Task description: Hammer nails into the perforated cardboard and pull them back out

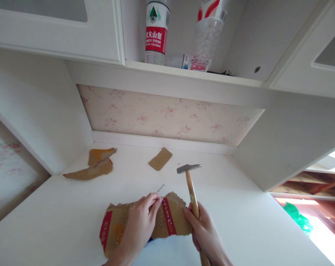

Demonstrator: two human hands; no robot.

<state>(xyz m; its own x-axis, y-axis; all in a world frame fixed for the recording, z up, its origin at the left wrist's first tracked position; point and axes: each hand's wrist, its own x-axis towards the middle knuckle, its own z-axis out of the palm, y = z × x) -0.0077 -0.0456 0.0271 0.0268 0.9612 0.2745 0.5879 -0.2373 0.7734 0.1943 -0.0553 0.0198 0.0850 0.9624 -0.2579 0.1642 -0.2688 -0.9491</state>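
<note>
My left hand (139,226) rests on a torn piece of brown cardboard (171,221) with a red stripe and rows of small nail heads. Its thumb and forefinger pinch a thin nail (160,188) that sticks up at the cardboard's far edge. My right hand (205,232) is wrapped round the wooden handle of a hammer (190,177). The steel head is raised a little above the white desk (239,221), just right of the nail.
Two torn cardboard scraps (97,164) lie at the back left of the desk, and a small perforated piece (160,159) lies near the back wall. Two plastic water bottles (156,31) stand on the shelf above. White cabinet walls close in both sides.
</note>
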